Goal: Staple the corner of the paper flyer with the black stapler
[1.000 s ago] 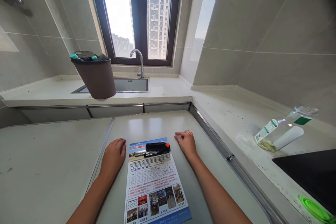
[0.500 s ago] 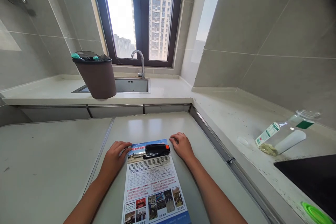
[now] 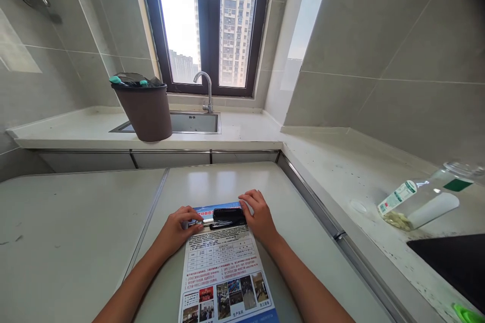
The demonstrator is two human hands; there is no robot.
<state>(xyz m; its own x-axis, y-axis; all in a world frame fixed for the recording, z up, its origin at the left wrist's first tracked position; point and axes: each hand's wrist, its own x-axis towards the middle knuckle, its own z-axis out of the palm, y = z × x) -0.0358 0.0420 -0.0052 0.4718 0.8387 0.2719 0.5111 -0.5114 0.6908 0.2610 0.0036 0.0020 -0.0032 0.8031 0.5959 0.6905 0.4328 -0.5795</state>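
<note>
A printed flyer (image 3: pixel 223 257) with red and black text, a table and small photos lies on the white table panel. Across its upper part rests a black stapler (image 3: pixel 229 215), its silver metal end pointing left. My left hand (image 3: pixel 181 229) has thumb and fingers closed around that metal end. At the other end, my right hand (image 3: pixel 258 214) closes on the black body, its fingers reaching past the flyer's top right corner and covering the stapler's tip.
Behind the table, a white counter (image 3: pixel 250 131) holds a sink (image 3: pixel 195 123) with a faucet (image 3: pixel 208 91) and a brown bin (image 3: pixel 146 113) at its front edge. On the right counter are a clear bottle (image 3: pixel 428 199), a black panel (image 3: pixel 454 262) and a green object (image 3: pixel 468 314).
Both hands have moved inward from the flyer's sides and taken hold of the stapler's two ends. The stapler's orange tip is now covered by the right hand. The view has shifted slightly.
</note>
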